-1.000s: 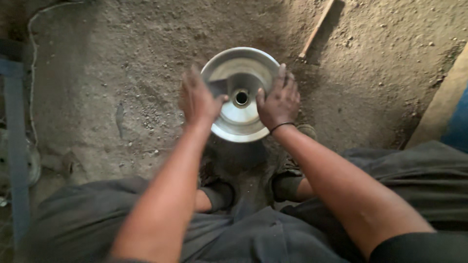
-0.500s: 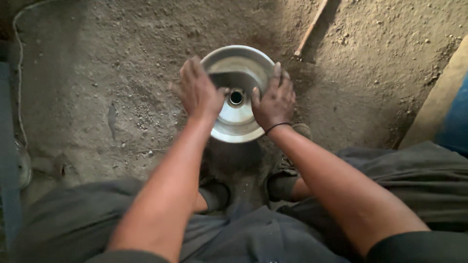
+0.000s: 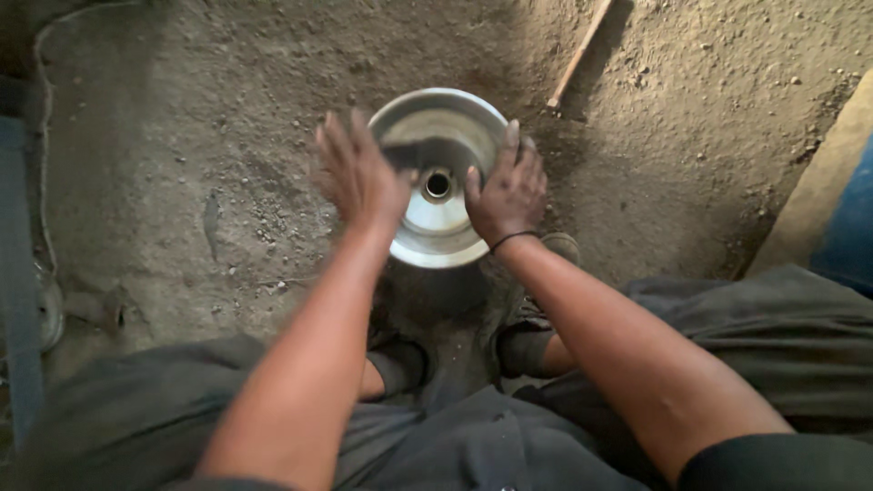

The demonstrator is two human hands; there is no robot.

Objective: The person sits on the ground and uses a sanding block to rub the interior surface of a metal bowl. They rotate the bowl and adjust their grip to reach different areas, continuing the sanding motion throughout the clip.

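Observation:
A shiny round metal wheel (image 3: 436, 223) with a small centre hole (image 3: 437, 185) lies flat on the dirt floor between my feet. My right hand (image 3: 509, 186) presses on its right rim, fingers together and pointing away from me; a thin dark band circles that wrist. My left hand (image 3: 359, 173) is blurred at the wheel's left rim, fingers spread, holding nothing; whether it touches the metal I cannot tell. The hands hide parts of both sides of the wheel.
A wooden stick (image 3: 580, 53) lies on the ground beyond the wheel. A pale plank (image 3: 818, 195) and a blue object (image 3: 850, 227) sit at the right edge. A blue metal bar (image 3: 18, 273) and a thin cable (image 3: 41, 136) run along the left. My dark shoes (image 3: 532, 341) are just below the wheel.
My left hand has slid from the wheel's face out to its left rim and is blurred with motion. The right hand has stayed on the right rim.

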